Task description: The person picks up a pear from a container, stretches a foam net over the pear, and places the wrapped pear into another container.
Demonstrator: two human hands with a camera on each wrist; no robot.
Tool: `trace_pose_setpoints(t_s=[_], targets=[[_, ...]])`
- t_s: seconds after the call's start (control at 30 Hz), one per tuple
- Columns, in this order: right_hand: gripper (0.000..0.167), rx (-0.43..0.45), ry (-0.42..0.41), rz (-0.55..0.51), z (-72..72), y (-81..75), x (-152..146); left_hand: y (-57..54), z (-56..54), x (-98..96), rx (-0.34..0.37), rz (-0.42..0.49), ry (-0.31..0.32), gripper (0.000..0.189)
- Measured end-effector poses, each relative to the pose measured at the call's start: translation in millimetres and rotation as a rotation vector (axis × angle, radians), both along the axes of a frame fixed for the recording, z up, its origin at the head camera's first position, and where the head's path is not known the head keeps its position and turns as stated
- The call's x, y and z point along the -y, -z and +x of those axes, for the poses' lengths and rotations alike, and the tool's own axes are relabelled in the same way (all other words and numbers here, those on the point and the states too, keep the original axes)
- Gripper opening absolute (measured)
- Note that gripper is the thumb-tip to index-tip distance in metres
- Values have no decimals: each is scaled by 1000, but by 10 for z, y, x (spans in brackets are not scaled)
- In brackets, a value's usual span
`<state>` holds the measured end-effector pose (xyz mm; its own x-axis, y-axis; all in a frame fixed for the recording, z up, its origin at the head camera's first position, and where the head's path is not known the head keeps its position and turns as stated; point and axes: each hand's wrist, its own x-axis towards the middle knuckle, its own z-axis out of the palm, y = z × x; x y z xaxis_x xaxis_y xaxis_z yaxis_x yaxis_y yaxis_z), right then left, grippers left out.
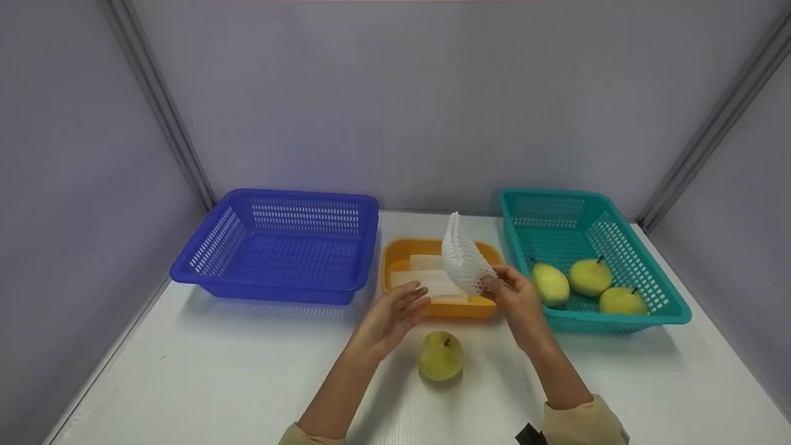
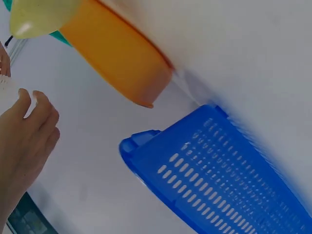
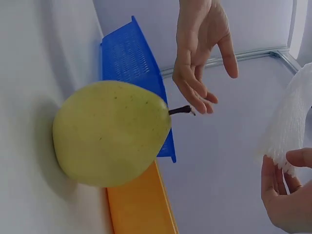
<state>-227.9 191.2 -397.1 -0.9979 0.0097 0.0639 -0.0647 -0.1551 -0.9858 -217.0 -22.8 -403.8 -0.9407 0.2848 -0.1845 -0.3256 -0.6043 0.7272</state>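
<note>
A white foam fruit net (image 1: pixel 462 258) is pinched at its lower end between the thumb and fingers of my right hand (image 1: pixel 518 301). It points upward over an orange tray (image 1: pixel 451 310). My left hand (image 1: pixel 384 320) is to the left of the net, fingers loosely bent and holding nothing. On the table below and between both hands stands a yellow-green pear (image 1: pixel 440 356), its stem up; neither hand touches it. The right wrist view shows this pear (image 3: pixel 109 134) up close, with the net (image 3: pixel 290 122) in the right hand (image 3: pixel 292 195) at the edge.
More white foam nets (image 1: pixel 426 283) lie flat in the orange tray. A blue basket (image 1: pixel 272 290) stands at the left, showing its bare bottom. At the right, a teal basket (image 1: pixel 667 312) holds three pears (image 1: pixel 590 277). Grey panels (image 1: pixel 432 111) enclose the white table (image 1: pixel 216 383).
</note>
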Motion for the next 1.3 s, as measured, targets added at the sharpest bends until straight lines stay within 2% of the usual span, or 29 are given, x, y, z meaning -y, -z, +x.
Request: trace_pose_setpoints(t_s=[0.17,0.3,0.43,0.6,0.73,0.87,1.0,1.13,1.3], targets=[[31,50,-80,-83,115,-81,47,-45,58,-68,-99,-27,146,44],[29,88,-143,-135,187,-92,77,-52,77,-117,-143,-75,271,51],[28,120,-222,-179,220,-80,92,-55,95,-163,-152,-88,325,50],[26,140,-298,-255,255,-69,87,-10,105,-196,-182,-65,332,40],[29,140,-342,-326,285,-59,72,29,94,-197,-209,42,309,23],[34,192,-396,-464,305,-49,55,35,86,-207,-212,171,267,17],[35,248,-439,-569,312,-40,34,18,91,-235,-162,241,193,14],[33,263,-491,-634,312,-33,24,20,103,-263,-138,268,129,13],[38,311,-532,-696,301,-18,20,58,114,-263,-141,237,131,12]])
